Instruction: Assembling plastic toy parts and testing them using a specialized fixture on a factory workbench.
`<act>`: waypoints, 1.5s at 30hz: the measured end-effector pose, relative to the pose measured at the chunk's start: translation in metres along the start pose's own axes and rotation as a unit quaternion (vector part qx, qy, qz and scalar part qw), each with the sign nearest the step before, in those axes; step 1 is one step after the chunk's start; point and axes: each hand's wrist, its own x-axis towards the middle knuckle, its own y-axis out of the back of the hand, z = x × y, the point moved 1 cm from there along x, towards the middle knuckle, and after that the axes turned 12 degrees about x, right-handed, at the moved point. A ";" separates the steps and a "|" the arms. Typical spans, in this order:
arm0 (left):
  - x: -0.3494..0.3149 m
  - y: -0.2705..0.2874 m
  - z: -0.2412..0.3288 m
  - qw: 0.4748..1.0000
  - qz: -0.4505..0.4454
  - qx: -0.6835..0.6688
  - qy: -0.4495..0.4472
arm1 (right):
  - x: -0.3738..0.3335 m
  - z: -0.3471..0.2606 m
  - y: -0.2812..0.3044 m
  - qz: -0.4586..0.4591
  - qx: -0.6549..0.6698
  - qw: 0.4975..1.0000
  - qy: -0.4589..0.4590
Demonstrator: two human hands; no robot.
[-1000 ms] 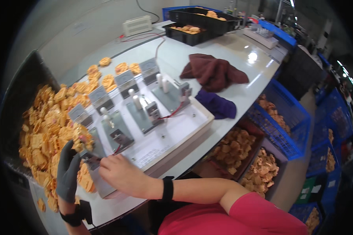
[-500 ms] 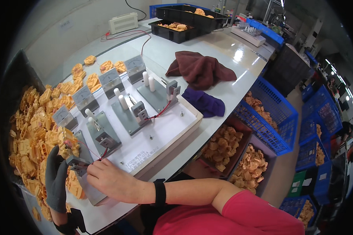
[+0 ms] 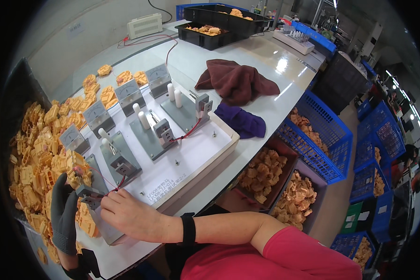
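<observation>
Head view, listed by position from the white board [image 3: 193, 150], which lies on the desk [image 3: 261, 56].

Fixtures, grey [image 3: 179, 116]: four, in a row on the board; a meter [image 3: 157, 73] stands at the far end of each. White pegs [image 3: 144, 120]: upright in pairs on three of them.

Orange part [image 3: 79, 176]: one, at the board's left end, over the leftmost fixture, next to its grey block [image 3: 88, 195]; a reddish piece shows on it.

Left hand [image 3: 64, 217]: mine, grey-gloved, just off the board's left end, beside the orange part. Thumb and forefinger curve with a gap between them; the other fingers are hidden, so I cannot tell whether they are clamped on the part.

Right hand [image 3: 128, 215]: mine, bare, over the board's near left corner. Fingers bent and bunched at the block, close to a red wire [image 3: 117, 187]; I cannot tell what, if anything, they pinch.

Pile of orange parts [image 3: 35, 172]: left of the board, heaped; several loose ones lie beyond it.

Cloths: brown [image 3: 238, 81] and purple [image 3: 242, 121], crumpled, right of the board, touching or nearly so.

Black trays [image 3: 205, 39]: well beyond the board, parts inside. Pale box [image 3: 144, 25]: also beyond, with cables.

Blue crate [image 3: 319, 161] and red bin [image 3: 252, 198]: right of the board, below desk level, both holding parts.
</observation>
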 end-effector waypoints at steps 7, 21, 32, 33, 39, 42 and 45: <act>-0.001 0.001 -0.001 1.000 0.006 0.007 0.001 | 0.000 0.000 -0.001 -0.002 0.003 1.000 -0.003; -0.002 0.000 0.004 1.000 0.000 -0.003 0.003 | -0.001 0.000 0.002 -0.010 -0.006 1.000 -0.006; -0.015 0.012 0.006 0.999 0.014 -0.028 0.027 | 0.006 -0.008 0.002 -0.042 0.001 0.999 0.002; -0.012 0.010 0.008 1.000 0.010 -0.003 0.016 | 0.006 -0.006 0.005 -0.038 0.009 0.999 0.001; -0.006 0.003 0.011 1.000 0.008 0.022 0.013 | 0.002 0.001 0.006 -0.036 0.007 0.999 -0.025; -0.010 0.006 0.011 0.999 0.014 0.032 0.022 | 0.003 0.000 0.003 -0.027 0.008 1.000 0.005; -0.009 0.006 0.010 0.999 0.014 0.026 0.024 | 0.005 -0.001 0.004 -0.036 0.011 0.999 -0.004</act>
